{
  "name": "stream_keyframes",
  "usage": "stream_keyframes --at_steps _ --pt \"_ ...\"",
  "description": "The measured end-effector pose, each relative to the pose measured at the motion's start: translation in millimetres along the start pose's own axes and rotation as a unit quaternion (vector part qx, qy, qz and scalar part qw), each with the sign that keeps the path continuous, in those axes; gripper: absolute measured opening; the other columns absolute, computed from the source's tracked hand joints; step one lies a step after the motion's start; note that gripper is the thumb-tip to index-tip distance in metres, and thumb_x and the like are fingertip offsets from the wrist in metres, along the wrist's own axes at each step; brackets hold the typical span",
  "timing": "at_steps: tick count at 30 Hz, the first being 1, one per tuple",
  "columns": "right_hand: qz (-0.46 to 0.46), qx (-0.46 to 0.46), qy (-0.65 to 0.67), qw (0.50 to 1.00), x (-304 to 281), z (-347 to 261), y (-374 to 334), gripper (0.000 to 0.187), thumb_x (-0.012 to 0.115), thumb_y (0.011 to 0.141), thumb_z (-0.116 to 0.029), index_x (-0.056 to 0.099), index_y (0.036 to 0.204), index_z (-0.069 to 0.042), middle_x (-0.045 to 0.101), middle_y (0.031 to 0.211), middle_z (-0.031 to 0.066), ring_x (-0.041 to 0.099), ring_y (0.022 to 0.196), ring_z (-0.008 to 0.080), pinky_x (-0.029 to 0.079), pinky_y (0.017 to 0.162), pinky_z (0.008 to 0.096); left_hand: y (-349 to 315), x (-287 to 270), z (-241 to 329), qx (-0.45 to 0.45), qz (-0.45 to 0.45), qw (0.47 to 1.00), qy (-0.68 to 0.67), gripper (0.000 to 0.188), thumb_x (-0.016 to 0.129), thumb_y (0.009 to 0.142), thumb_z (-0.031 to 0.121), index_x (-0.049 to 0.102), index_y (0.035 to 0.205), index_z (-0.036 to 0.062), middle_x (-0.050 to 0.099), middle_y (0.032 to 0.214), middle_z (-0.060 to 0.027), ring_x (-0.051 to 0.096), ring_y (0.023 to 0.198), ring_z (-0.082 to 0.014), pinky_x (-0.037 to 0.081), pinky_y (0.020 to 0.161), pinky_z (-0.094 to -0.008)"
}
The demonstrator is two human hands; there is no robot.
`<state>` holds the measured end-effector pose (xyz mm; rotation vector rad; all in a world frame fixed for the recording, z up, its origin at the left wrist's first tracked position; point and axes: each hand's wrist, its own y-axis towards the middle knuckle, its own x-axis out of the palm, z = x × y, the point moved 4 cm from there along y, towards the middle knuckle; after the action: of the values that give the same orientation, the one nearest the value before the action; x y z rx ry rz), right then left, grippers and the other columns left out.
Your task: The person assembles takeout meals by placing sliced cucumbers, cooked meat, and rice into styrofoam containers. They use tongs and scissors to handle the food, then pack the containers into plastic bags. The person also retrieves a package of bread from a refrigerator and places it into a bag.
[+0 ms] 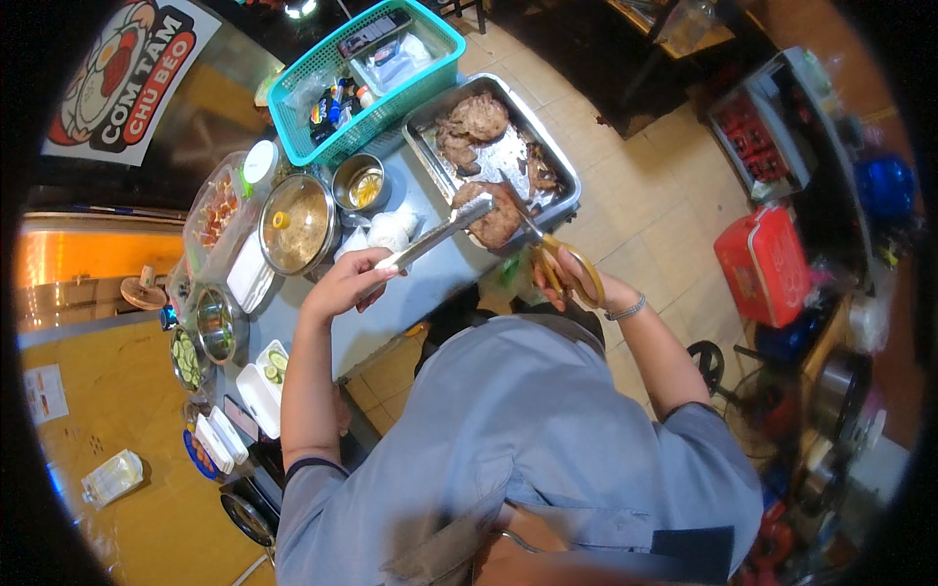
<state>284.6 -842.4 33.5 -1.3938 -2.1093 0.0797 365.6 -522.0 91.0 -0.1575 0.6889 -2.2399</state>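
My left hand [352,281] is closed round a pair of metal tongs [435,234]. Their tips rest on a browned slab of grilled meat [500,221] at the near end of a steel tray [418,148]. In my right hand [565,277] are scissors with gold-coloured handles [589,277], fingers through the loops. The dark blades reach over the right side of the same slab; whether they touch it I cannot tell. Farther back in the tray lie another large piece of meat [479,118] and smaller dark strips [540,176].
Beyond the tray stands a turquoise basket [366,119] of packets. To its left are a small steel pot [360,183], a lidded pan [296,225], a tub of skewered food [217,210] and white foam boxes [260,391]. A red cooler [762,266] sits on the floor at right.
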Motion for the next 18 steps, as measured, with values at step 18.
stream_keyframes --at_steps 18 --pt "-0.006 0.074 -0.147 0.986 -50.8 16.2 0.7 0.054 0.047 0.094 -0.058 0.050 0.072 -0.009 0.046 0.055 -0.0008 0.047 0.042 0.0095 0.039 0.041 0.0235 18.7 27.1 -22.1 -0.039 0.043 0.996 -0.070 0.031 0.054 0.096 0.036 0.062 0.103 0.0070 0.045 0.058 0.0057 0.040 0.041 -0.0029 0.030 0.038 -0.0181"
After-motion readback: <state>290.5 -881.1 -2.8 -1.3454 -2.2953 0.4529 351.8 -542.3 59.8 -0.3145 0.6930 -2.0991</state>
